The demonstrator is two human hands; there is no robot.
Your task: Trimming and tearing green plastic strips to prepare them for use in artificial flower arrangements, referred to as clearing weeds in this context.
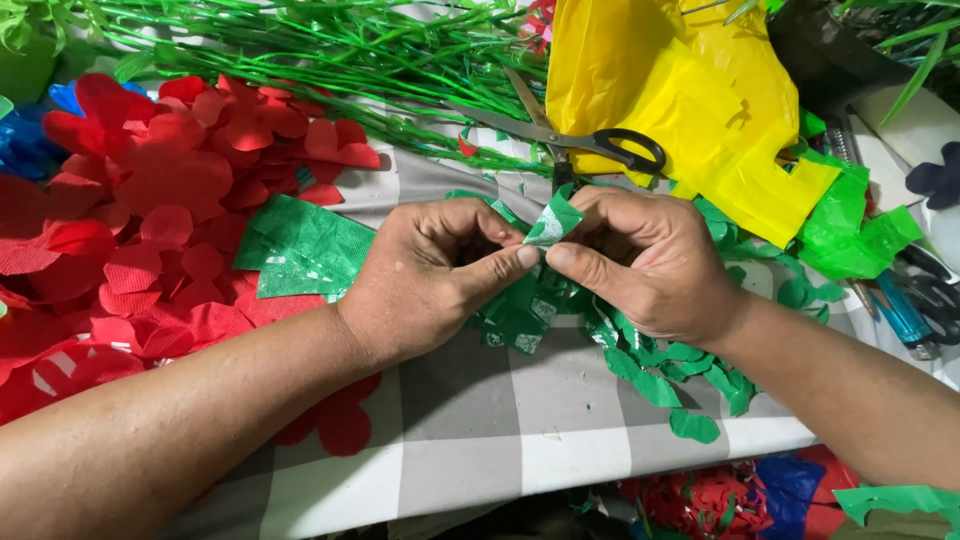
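My left hand (430,275) and my right hand (645,260) meet at the middle of the table, fingertips pinched together on a small folded green paper piece (553,222). Below and between the hands lies a heap of green cut paper pieces (520,315). More green scraps (690,365) spread under my right wrist. A flat green paper sheet (300,245) lies just left of my left hand.
A large pile of red paper petals (150,200) covers the left of the grey-and-white checked cloth (480,420). Black-handled scissors (610,143) lie behind the hands, next to yellow paper (680,100). Green plastic stems (330,50) run along the back. A blue tool (900,315) sits far right.
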